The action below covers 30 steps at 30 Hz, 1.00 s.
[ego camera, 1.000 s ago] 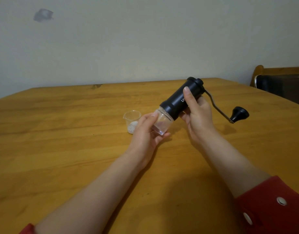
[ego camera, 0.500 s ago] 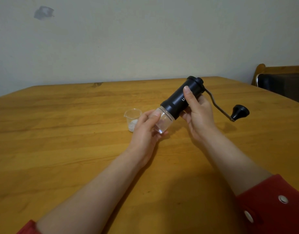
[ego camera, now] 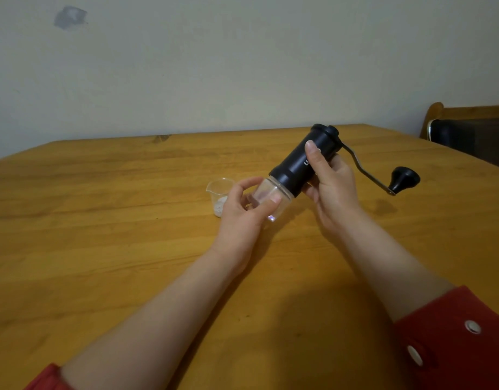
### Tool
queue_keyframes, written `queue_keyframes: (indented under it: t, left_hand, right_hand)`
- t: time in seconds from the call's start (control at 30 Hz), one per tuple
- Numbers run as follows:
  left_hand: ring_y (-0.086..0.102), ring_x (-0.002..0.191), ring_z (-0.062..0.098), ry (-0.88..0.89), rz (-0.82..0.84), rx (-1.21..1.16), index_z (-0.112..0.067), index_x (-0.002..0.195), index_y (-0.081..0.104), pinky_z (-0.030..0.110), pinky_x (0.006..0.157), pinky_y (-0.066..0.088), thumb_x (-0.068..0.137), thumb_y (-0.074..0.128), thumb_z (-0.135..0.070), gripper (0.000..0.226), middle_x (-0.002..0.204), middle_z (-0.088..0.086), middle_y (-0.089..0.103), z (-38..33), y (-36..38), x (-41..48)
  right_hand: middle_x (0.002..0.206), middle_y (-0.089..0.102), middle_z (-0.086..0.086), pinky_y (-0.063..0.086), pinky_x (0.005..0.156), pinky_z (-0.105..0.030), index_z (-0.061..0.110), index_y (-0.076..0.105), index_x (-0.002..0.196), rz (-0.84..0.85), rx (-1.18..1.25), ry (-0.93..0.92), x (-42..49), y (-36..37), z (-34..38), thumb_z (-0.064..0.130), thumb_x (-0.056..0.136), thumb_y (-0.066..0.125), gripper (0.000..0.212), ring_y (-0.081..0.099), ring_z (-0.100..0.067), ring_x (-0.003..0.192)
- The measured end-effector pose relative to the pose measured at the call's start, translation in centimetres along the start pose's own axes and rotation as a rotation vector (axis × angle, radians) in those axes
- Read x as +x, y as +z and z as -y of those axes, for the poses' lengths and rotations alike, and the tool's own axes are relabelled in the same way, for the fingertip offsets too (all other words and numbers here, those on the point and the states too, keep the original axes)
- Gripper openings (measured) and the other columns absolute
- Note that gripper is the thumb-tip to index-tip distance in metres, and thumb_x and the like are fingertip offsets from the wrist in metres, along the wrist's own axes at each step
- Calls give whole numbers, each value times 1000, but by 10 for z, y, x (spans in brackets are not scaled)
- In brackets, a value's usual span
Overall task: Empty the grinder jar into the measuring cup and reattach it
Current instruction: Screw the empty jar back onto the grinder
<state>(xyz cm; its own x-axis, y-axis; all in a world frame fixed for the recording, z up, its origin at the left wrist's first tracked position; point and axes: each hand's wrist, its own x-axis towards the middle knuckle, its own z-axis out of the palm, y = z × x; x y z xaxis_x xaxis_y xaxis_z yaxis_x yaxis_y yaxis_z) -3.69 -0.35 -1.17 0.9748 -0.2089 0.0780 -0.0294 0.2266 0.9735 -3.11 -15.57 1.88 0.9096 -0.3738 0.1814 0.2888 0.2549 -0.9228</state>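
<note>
Clear plastic is showing at the lower end of the black grinder body [ego camera: 299, 164]: the grinder jar [ego camera: 266, 198] is sitting up against the body's rim, and the whole grinder is slanting down to the left, in the air above the wooden table [ego camera: 102, 220]. The left hand [ego camera: 242, 218] is curling its thumb and forefinger round the jar, pinching it from both sides. The right hand [ego camera: 332, 187] is wrapping the black body, thumb lying along its front and the other fingers gripping from behind. The crank handle [ego camera: 363, 170] and its knob [ego camera: 404, 180] are sticking out to the right.

The measuring cup [ego camera: 218, 190] is standing upright on the table just beyond the left hand, apart from the jar, and a small heap of white grains [ego camera: 219, 206] is lying in its bottom. The jar is looking empty and see-through, so the emptying is appearing done.

The reattaching seems to be the step in hand. The jar is meeting the body with no gap that I can make out, but whether it is sitting fully tight is not showing. Judging from this, what is remaining is seating the jar fully home and putting the grinder down
</note>
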Motion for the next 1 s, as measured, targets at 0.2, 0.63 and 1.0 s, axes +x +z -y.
queue_keyframes:
  t: [0.2, 0.63, 1.0]
  left_hand:
    - [67, 109, 26, 32, 0, 149, -22, 132, 53, 41, 91, 57, 58, 86, -26, 81, 121, 8, 67, 5, -3, 3]
    - [69, 85, 7, -25, -4, 419, -19, 109, 66, 18, 70, 47, 61, 91, -31, 55, 94, -5, 74, 5, -2, 0]
    - [64, 92, 10, 17, -28, 483, -24, 119, 42, 21, 70, 45, 63, 90, -28, 73, 106, -1, 65, 4, -1, -3]
  right_hand:
    - [113, 70, -6, 59, 76, -28, 16, 61, 115, 17, -66, -36, -2, 1, 0, 40, 85, 72, 40, 70, -15, 103]
    - [115, 69, -12, 61, 84, -40, 16, 64, 113, 86, -175, -117, -7, 6, 3, 31, 84, 76, 35, 70, -21, 102]
    - [117, 68, -9, 53, 94, -55, 14, 63, 112, 89, -248, -158, -10, 14, 5, 37, 71, 81, 50, 64, -27, 113]
